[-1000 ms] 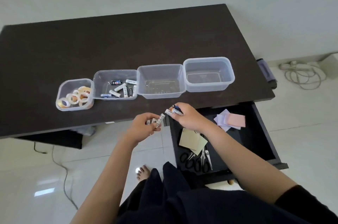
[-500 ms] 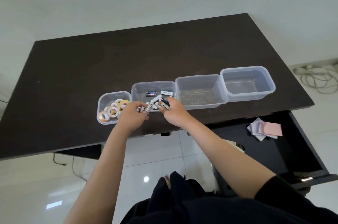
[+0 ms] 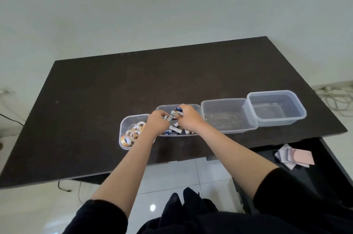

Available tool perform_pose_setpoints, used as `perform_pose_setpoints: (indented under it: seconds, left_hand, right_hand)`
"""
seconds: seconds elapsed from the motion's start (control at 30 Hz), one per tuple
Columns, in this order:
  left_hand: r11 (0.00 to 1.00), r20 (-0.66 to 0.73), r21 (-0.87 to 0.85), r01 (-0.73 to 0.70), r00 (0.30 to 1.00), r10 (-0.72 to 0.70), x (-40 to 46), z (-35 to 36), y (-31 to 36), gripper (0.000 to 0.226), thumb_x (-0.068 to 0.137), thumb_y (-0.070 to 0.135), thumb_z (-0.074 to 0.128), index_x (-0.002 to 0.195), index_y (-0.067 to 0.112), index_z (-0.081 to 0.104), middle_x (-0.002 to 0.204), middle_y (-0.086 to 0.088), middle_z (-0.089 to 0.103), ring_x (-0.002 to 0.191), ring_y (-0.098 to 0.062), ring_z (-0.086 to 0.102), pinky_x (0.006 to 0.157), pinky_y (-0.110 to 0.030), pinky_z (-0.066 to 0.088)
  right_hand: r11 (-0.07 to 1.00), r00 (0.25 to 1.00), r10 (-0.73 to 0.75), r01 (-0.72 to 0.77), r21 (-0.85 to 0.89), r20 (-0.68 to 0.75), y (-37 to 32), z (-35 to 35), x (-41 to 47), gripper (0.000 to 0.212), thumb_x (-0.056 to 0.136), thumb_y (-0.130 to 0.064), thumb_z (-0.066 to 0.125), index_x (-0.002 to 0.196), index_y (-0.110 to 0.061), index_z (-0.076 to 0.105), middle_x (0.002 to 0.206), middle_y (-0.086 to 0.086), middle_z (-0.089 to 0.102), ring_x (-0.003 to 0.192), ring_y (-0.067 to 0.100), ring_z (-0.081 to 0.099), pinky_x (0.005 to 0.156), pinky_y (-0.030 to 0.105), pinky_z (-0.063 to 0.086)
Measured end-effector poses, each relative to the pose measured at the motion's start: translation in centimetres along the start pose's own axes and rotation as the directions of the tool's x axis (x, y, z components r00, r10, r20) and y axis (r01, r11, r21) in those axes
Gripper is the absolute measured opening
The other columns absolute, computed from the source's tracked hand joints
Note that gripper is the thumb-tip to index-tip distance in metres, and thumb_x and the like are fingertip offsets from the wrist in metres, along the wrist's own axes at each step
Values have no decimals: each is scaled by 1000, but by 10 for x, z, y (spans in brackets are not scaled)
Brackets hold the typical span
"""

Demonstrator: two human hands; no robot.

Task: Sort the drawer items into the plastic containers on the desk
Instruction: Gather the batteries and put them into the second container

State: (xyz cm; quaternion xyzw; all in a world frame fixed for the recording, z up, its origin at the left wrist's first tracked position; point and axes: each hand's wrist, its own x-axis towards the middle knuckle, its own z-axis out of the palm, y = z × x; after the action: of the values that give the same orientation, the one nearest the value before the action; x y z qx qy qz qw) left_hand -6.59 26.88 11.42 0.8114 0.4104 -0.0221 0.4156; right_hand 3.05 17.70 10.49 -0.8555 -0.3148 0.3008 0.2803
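Head view: both my hands sit over the battery tub (image 3: 196,108), 2nd from left in the row, because that's where this handful goes. My left hand (image 3: 157,123) is curled round a small bunch of batteries (image 3: 172,116), knuckles up, low over the tub's left side. My right hand (image 3: 188,119) pinches a couple more, incl. a blue-tipped one at the far fingertips, low over the tub's middle. I keep them low and close so the cells drop in w/o bouncing out, I'd say; release not yet done.

Tubs run left to right along the near part of the desk (image 3: 95,100), touching or nearly so:
- Tape tub (image 3: 122,132), far left, small and round-cornered: tape rolls (image 3: 133,134), clear/tan, piled loosely.
- Battery tub: loose cells already on the floor, one white w/ print, one dark blue at the near wall. Count unclear, my hands cover part.
- 3rd tub (image 3: 225,117): looks to hold nothing, only moulded marks on the bottom.
- 4th tub (image 3: 277,107), far right, set slightly farther back: nothing inside as far as I can tell.

Drawer (image 3: 328,157) is open at near right below the desk edge, w/ sticky notes (image 3: 295,157), pink and pale lilac, lying in it. Those remain to sort; prob. the two bare tubs are for them and whatever else is in there, out of sight.
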Motion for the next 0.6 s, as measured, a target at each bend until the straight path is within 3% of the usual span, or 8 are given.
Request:
perform_pose_setpoints:
  seconds: [0.17,0.3,0.43,0.53,0.6]
  left_hand:
    - [998,44,48,-32,999,30,11,11,0,26,84,18,61,109,11,60,106,-12,66,92,-28,62,77,-32,47]
    - [997,59,20,-68,996,67,15,14,-3,40,84,6,53,124,9,52,122,-11,61,110,-26,58,91,-32,45]
    - [991,50,-14,-130,990,131,10,16,-5,48,86,3,50,134,9,45,136,-7,52,126,-20,48,102,-28,40]
    - [981,-18,-51,-185,983,184,0,23,-4,44,90,4,51,133,10,47,134,-4,53,116,-14,52,94,-19,36]
    - [972,-107,-99,-213,973,202,-9,29,-4,39,90,4,50,129,11,50,130,-3,55,109,-10,52,90,-18,36]
  right_hand:
    - [999,999,-27,26,-30,-19,9,6,10,24,87,-16,54,112,-16,54,122,9,52,98,29,59,87,42,49]
    - [998,996,-40,44,43,-78,18,11,18,21,89,-14,54,110,-17,58,122,8,48,106,26,56,96,41,45]
    - [993,994,-67,74,88,-87,27,8,20,22,88,-10,55,109,-15,61,121,6,56,104,20,57,91,33,48]
    - [986,992,-83,96,133,-95,31,2,14,25,88,-5,54,110,-15,62,116,3,62,105,15,58,87,25,46]
    - [980,984,-135,149,132,-115,32,-5,5,27,88,-3,55,112,-14,62,116,1,63,109,14,57,93,27,46]
